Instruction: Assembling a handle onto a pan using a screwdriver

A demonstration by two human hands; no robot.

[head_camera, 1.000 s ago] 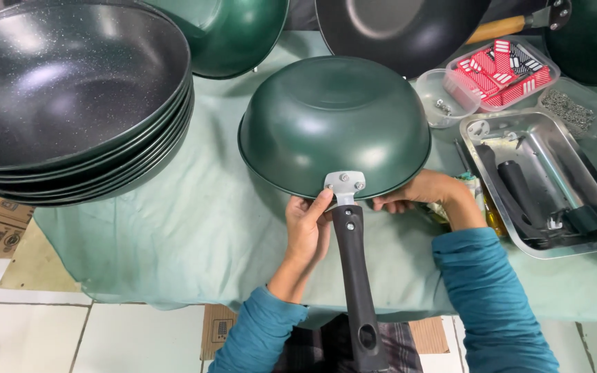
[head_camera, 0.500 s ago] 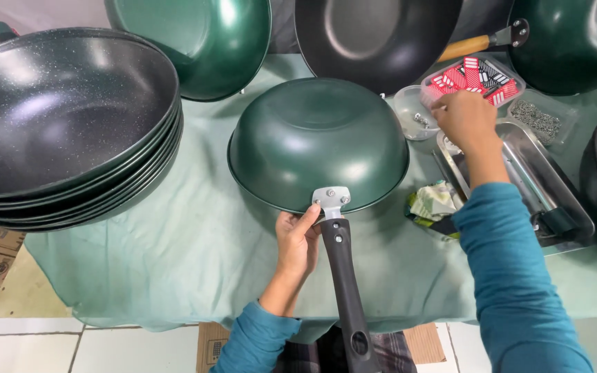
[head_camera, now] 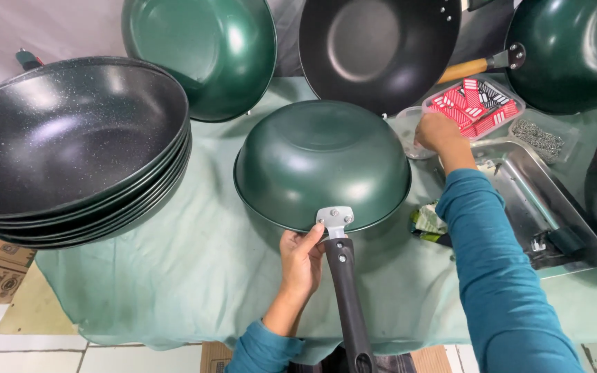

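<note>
Green upturned wok (head_camera: 321, 164) sits dead centre; your left hand (head_camera: 301, 259) grips its black handle (head_camera: 345, 297) at 6 o'clock, your right hand (head_camera: 438, 133) has left it, fingers curled into clear cup (head_camera: 406, 128) at 2 o'clock

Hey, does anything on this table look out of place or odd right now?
One thing stands out: the green wok in the middle lies upside down on the cloth, while the stacked woks sit bowl up. The left hand steadies it at the black handle. No spills or damage show.
</note>
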